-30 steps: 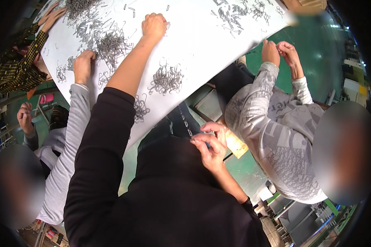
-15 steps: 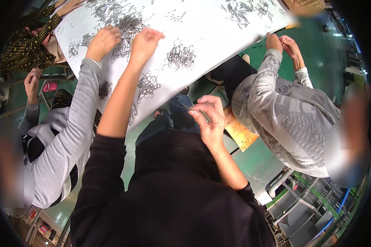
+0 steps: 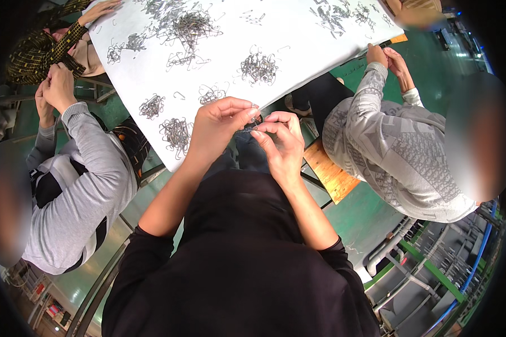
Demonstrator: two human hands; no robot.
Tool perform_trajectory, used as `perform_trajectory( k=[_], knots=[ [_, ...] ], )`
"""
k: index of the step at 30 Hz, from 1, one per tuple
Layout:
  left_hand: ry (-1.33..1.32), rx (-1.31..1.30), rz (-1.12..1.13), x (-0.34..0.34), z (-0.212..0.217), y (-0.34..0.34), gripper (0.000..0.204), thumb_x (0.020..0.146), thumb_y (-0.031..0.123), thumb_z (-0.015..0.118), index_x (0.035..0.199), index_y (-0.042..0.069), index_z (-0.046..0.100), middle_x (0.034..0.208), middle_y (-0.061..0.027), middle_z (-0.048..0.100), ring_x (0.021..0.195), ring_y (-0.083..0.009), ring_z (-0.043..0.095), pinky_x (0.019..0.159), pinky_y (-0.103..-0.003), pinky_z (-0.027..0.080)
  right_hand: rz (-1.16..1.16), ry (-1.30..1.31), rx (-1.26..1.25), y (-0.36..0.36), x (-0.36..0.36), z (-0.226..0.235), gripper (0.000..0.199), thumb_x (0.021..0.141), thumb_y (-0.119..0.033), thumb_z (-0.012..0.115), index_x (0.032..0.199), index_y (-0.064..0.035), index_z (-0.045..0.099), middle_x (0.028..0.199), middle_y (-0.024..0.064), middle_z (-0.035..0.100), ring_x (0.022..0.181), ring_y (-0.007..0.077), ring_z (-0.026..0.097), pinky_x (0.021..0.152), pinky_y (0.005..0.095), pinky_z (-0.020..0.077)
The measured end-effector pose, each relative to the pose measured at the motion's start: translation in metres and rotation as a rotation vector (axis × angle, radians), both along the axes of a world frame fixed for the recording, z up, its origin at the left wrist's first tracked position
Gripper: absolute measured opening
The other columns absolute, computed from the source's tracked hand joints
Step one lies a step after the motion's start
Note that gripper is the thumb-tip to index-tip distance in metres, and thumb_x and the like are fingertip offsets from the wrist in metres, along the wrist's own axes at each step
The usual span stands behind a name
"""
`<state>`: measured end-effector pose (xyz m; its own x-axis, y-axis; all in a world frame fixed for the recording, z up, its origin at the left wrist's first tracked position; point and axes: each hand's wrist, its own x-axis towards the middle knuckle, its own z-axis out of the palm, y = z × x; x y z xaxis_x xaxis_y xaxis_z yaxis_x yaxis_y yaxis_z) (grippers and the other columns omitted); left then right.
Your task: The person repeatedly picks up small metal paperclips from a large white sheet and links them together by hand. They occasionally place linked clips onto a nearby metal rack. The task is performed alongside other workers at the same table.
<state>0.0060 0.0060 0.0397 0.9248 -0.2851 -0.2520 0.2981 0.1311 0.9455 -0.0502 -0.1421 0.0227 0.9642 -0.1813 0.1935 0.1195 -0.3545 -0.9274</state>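
Note:
My left hand (image 3: 218,128) and my right hand (image 3: 285,145) meet at the near edge of the white table (image 3: 219,53), above my lap. Both are closed in a pinch. Between the fingertips is a short strand of thin dark wire links (image 3: 246,129), which my right hand grips. A small wire hook seems to be in my left fingertips, though the fingers hide most of it. Close by on the table lie loose piles of bent wire hooks: one (image 3: 176,135) left of my left hand, another (image 3: 212,94) just beyond it, and a third (image 3: 258,66) farther off.
A larger heap of wire hooks (image 3: 194,27) spreads over the table's far left, with straighter metal pieces (image 3: 330,18) at the far right. Co-workers in grey sit at my left (image 3: 90,180) and right (image 3: 388,151). A wooden stool (image 3: 331,174) stands at my right.
My left hand has come back from the wire heap to meet my right hand, which has stayed put. The co-worker on the left has drawn a hand off the table to their other hand.

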Motion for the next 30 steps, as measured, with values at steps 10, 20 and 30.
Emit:
perform_trajectory(
  k=[10, 20, 30],
  knots=[
    [-0.273, 0.153, 0.079, -0.014, -0.006, 0.005, 0.011, 0.080, 0.002, 0.070, 0.091, 0.005, 0.072, 0.098, -0.0054, 0.065, 0.083, -0.0117, 0.062, 0.065, -0.024, 0.048, 0.112, -0.054, -0.089, -0.008, 0.012, -0.009, 0.013, 0.075, -0.007, 0.075, 0.086, -0.0041, 0.068, 0.094, 0.0072, 0.058, 0.092, 0.0225, 0.055, 0.078, 0.0340, 0.0460],
    [-0.425, 0.212, 0.012, -0.013, -0.019, 0.008, 0.010, 0.078, 0.001, 0.071, 0.087, 0.004, 0.072, 0.090, -0.0065, 0.067, 0.079, -0.0160, 0.063, 0.071, -0.028, 0.051, 0.260, 0.100, -0.370, -0.011, 0.202, -0.077, 0.012, 0.088, -0.013, 0.062, 0.097, -0.0058, 0.066, 0.094, 0.0115, 0.061, 0.083, 0.0280, 0.062, 0.076, 0.0380, 0.0485],
    [-0.491, 0.242, -0.066, -0.010, -0.031, -0.002, 0.012, 0.078, 0.008, 0.073, 0.090, 0.009, 0.072, 0.089, -0.0030, 0.068, 0.083, -0.0203, 0.062, 0.074, -0.030, 0.051, 0.578, 0.150, -1.121, 0.031, 0.393, -0.099, 0.015, 0.090, -0.015, 0.055, 0.100, -0.0133, 0.067, 0.102, 0.0089, 0.063, 0.093, 0.0291, 0.063, 0.080, 0.0408, 0.0504]
  ],
)
